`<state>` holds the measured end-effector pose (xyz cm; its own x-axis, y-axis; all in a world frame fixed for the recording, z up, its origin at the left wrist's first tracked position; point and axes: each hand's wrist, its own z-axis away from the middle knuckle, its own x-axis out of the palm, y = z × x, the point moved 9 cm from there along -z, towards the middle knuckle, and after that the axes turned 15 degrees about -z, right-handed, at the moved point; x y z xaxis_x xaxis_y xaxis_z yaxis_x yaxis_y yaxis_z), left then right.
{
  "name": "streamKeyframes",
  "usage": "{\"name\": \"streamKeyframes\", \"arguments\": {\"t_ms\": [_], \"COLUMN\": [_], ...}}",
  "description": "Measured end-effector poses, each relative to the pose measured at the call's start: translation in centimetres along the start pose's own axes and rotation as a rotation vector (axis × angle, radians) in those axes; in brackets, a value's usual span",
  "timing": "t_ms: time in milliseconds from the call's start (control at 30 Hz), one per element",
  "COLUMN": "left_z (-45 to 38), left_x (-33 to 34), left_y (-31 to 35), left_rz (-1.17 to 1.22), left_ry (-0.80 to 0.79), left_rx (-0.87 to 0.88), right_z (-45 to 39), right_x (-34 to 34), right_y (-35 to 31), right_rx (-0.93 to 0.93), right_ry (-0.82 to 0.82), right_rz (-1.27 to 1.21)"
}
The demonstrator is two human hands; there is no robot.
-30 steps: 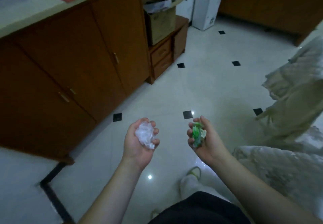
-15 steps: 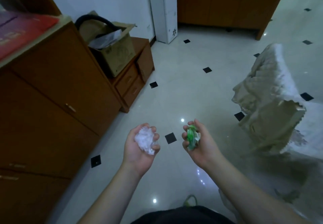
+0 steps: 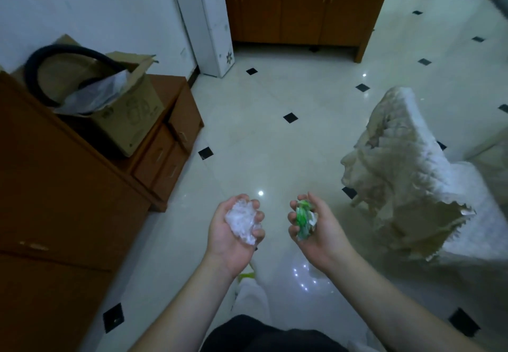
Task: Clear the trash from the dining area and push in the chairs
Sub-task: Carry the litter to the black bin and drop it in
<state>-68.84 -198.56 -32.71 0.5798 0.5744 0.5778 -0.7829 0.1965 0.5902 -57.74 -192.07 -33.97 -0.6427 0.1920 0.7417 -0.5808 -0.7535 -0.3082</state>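
Both palms are facing up over the pale tiled floor (image 3: pixel 275 137) right now — the left hand (image 3: pixel 233 235) is cupping a crumpled white wad (image 3: pixel 243 222) with its fingers curling around it, and the right hand (image 3: pixel 316 230) is gripping a scrunched green wrapper (image 3: pixel 303 221) the same way. A brown cabinet (image 3: pixel 55 200) is sitting on the left with an open cardboard box (image 3: pixel 121 112) on its lower section, and a cloth-covered chair (image 3: pixel 412 181) is standing off to the right — well apart from both hands.
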Motion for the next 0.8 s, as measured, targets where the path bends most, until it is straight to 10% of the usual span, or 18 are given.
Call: {"name": "streamKeyframes", "arguments": {"t_ms": [800], "left_z": [-36.5], "left_x": [14.0], "left_y": [18.9], "left_rz": [-0.205], "left_ry": [-0.146], "left_rx": [-0.199], "right_z": [-30.7], "right_x": [14.8], "right_y": [-21.5], "right_rx": [-0.264], "right_ry": [0.147], "right_rz": [-0.123]}}
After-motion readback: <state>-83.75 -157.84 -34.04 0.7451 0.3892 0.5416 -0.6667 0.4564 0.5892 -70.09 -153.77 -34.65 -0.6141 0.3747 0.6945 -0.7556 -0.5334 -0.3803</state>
